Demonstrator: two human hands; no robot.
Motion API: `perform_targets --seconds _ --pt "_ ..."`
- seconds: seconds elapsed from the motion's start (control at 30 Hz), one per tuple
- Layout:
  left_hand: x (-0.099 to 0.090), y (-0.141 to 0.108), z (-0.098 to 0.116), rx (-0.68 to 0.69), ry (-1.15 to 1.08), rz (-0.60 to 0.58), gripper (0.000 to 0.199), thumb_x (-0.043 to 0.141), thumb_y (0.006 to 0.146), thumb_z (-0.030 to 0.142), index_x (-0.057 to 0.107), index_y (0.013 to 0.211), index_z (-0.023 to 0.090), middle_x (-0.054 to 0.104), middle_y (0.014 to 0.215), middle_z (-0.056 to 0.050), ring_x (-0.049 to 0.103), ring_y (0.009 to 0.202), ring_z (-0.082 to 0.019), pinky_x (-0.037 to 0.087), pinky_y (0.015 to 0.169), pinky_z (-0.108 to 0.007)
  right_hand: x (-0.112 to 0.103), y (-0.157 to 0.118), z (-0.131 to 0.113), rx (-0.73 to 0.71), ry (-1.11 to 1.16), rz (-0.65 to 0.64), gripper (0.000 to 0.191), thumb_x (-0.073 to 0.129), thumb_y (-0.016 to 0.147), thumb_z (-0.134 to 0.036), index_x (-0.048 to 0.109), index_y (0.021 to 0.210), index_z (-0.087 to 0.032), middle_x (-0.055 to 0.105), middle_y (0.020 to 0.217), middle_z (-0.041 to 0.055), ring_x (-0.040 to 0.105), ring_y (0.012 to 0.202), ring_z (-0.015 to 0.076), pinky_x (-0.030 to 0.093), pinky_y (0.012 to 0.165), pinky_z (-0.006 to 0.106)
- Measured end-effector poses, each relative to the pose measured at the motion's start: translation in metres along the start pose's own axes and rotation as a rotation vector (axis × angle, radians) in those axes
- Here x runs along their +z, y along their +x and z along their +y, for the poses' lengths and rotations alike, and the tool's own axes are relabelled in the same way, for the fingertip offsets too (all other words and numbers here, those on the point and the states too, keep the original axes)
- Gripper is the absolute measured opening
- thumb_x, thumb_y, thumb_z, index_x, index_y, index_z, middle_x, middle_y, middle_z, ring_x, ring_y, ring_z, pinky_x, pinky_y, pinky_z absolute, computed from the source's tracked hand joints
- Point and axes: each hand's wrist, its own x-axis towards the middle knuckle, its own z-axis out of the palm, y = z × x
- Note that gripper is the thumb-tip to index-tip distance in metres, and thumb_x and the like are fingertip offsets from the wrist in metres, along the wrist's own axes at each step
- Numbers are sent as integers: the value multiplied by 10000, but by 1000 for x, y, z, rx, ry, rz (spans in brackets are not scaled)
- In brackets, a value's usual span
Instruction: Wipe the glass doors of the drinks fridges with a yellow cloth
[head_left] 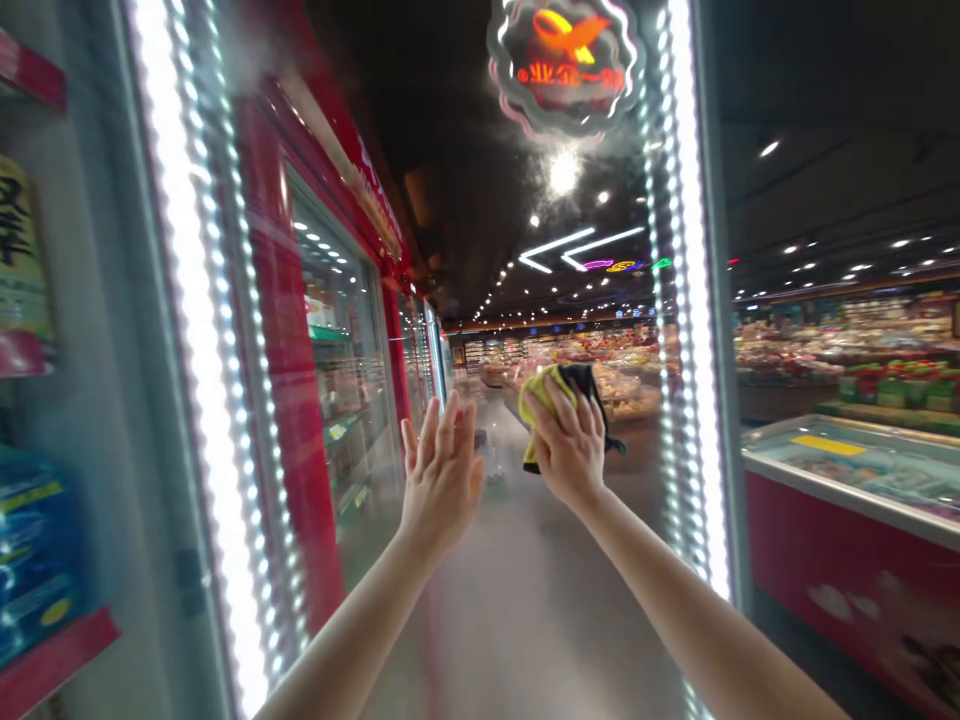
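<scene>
My right hand [576, 440] presses a yellow and black cloth [538, 395] flat against an upright glass panel [517, 560]. Its fingers lie spread over the folded cloth, and a dark corner hangs out to the right. To the left, my left hand [442, 470] is raised with the fingers stretched out and holds nothing. Whether its palm touches the glass I cannot tell. Bright LED strips [699, 300] edge the panel on both sides. Near its top glows a round sign [566, 65] with reversed lettering.
At the left edge are shelves with a blue package [37, 550] and a yellow package [22, 260]. A red-framed glass cabinet [349, 330] appears in or through the panel. On the right stands a red chest freezer [832, 560] with a glass top; store displays lie beyond.
</scene>
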Motion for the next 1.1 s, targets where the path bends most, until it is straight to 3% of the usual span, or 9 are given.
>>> perform_targets --seconds 0.1,0.23,0.33,0.43,0.57,0.7,0.83,0.93,1.1 --pt "8 10 9 43 -13 8 870 552 970 195 39 1663 307 266 1709 -78 159 1601 -310 104 1295 -620 -2 20 6 -128 1 -91 478 507 1025 -356 525 1502 -393 497 1592 -8 405 1482 300 312 1230 498" --pt "16 22 20 52 -36 34 856 570 962 203 91 1661 321 268 1705 -61 155 1599 -315 100 1295 -627 -4 50 45 10 -44 -3 471 459 1046 -387 517 1512 -345 479 1603 23 414 1477 297 357 1206 501" --pt "17 21 24 57 -39 52 849 567 971 216 84 1661 317 268 1702 -71 173 1594 -323 97 1291 -638 -6 24 61 188 -94 109 483 429 1053 -359 487 1531 -321 497 1581 68 443 1455 313 387 1174 548" --pt "17 20 25 99 -45 51 826 552 981 198 97 1659 326 294 1693 -63 183 1594 -303 107 1296 -622 -9 -8 58 178 -127 82 504 432 1042 -320 466 1545 -323 467 1603 77 432 1465 318 388 1173 558" --pt "23 27 34 195 -95 40 805 532 995 197 91 1659 313 335 1674 -62 211 1588 -270 143 1305 -582 -14 13 69 -17 -96 -88 486 466 1028 -312 515 1511 -345 439 1629 20 389 1501 279 374 1212 485" --pt "29 33 45 224 -133 33 847 556 991 225 40 1659 299 305 1682 -76 209 1586 -274 176 1302 -572 -20 40 109 86 -87 -29 473 422 1050 -324 512 1512 -284 406 1649 52 391 1504 258 376 1221 473" --pt "30 28 49 233 -154 33 893 572 979 214 -5 1654 320 279 1689 -63 209 1584 -274 178 1306 -561 -21 0 124 251 -118 71 505 398 1055 -319 445 1552 -245 413 1634 117 362 1525 265 392 1207 504" --pt "33 27 50 236 -175 53 890 553 979 185 -9 1653 331 286 1686 -56 239 1574 -267 178 1308 -553 -19 -18 122 252 -129 68 524 399 1045 -286 424 1566 -236 388 1646 131 325 1545 279 376 1216 524" --pt "46 35 63 257 -235 78 870 537 972 169 21 1658 313 314 1674 -70 281 1558 -272 188 1302 -563 -24 32 148 113 -54 -41 506 398 1046 -264 455 1549 -238 366 1666 86 293 1562 237 329 1265 473"
